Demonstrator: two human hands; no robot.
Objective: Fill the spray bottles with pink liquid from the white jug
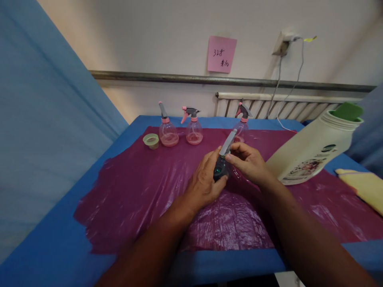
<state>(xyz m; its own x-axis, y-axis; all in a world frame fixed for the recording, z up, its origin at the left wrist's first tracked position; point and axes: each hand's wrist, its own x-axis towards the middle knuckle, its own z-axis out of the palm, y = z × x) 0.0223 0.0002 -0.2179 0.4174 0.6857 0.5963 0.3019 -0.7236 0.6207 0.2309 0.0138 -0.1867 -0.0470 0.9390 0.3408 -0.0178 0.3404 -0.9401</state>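
Head | left hand [205, 181] wraps dark bottle [220, 170] | right hand [249, 161] pinches its grey sprayer [228, 142]

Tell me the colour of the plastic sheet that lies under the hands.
The plastic sheet is dark magenta; the head view shows it clearly.

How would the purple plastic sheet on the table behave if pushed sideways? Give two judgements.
The purple plastic sheet looks thin and creased, so it would probably bunch up, not slide whole. Its gloss suggests slipperiness; the pink spray bottles standing on it might tip.
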